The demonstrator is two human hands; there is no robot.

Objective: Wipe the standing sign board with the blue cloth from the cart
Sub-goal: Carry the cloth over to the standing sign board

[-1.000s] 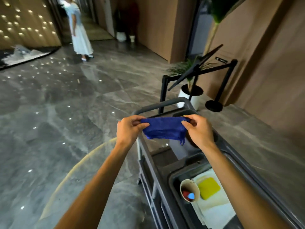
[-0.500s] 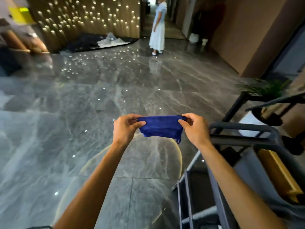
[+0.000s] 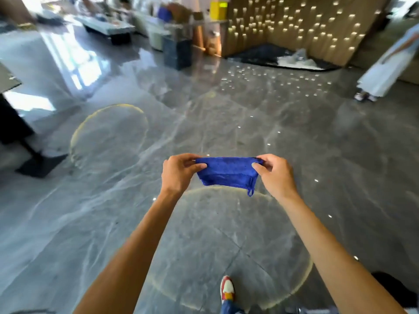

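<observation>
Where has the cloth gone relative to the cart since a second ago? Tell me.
Yes, moved. The cloth, stretched between both hands, was above the cart handle; now the cart is out of view and only floor lies beneath.

Cloth (image 3: pixel 227 171) hanging stretched between left hand (image 3: pixel 179 173) and right hand (image 3: pixel 275 174), above the floor (image 3: pixel 226 123). Shoe (image 3: pixel 227 288) standing on the floor below. Dark stand base (image 3: pixel 40 165) lying far left. A person (image 3: pixel 385 69) standing far right.

Bright daylight from upper left, white glare on the glossy floor (image 3: pixel 68 55), small wall lights (image 3: pixel 294 23) mirrored as specks, background and left edge motion-blurred, wide-angle bending at the edges, cloth (image 3: pixel 226 172) sharp.
</observation>
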